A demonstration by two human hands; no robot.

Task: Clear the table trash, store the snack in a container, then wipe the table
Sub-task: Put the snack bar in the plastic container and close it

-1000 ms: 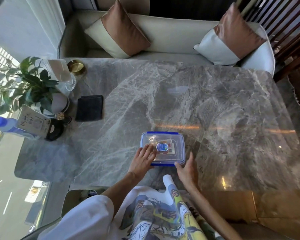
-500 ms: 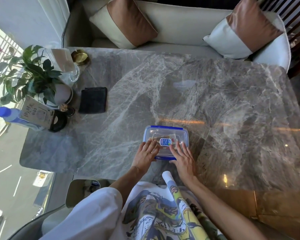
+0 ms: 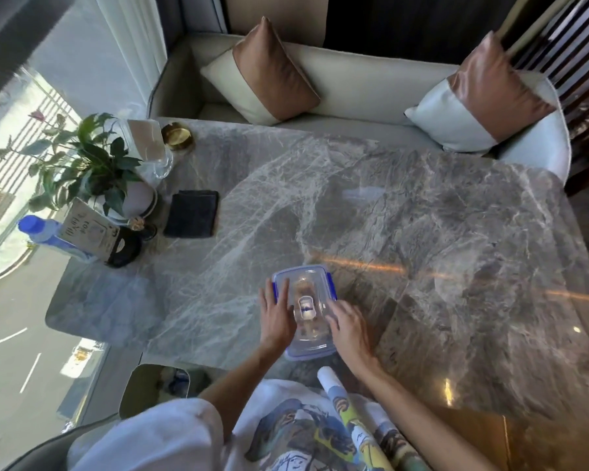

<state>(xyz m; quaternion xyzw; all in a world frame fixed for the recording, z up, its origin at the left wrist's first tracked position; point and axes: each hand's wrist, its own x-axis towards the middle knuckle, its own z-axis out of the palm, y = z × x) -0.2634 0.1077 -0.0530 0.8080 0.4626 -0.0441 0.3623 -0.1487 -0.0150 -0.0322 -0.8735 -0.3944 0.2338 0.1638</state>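
A clear plastic container (image 3: 307, 279) with a blue-trimmed lid lies on the grey marble table (image 3: 405, 212) near its front edge, long side pointing away from me. A packaged snack (image 3: 305, 304) shows through the lid. My left hand (image 3: 276, 317) lies flat on the lid's left side, fingers spread. On the right side rests my right hand (image 3: 348, 326), fingers curled over the container's edge. A dark folded cloth (image 3: 191, 214) sits on the table at the left.
At the table's left end stand a potted plant (image 3: 92, 171), a blue-capped bottle (image 3: 45, 232), a card sign (image 3: 91, 232), a glass holder (image 3: 150, 151) and a gold dish (image 3: 177, 136). A cream sofa with two cushions (image 3: 354, 83) runs along the far side.
The container has been turned from lying crosswise to lying lengthwise. My right hand moved from the near edge onto the lid's right side; both hands now press on the lid.
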